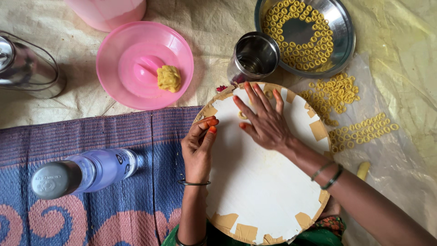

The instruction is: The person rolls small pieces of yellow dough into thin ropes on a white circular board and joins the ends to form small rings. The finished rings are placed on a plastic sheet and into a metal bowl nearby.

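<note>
On the round white board [255,182], the right hand [266,123] lies flat with fingers spread, pressing a small dough piece [242,115] beneath its fingers; just left, the left hand [198,146] pinches its fingertips narrowly together, contents unclear.

Orange-painted nails, dark bangles on both wrists

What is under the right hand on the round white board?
Under the right hand, spread flat on the round white board, one yellow dough ring peeks out beside the fingers. Anything beneath the palm itself is covered and cannot be seen.
</note>
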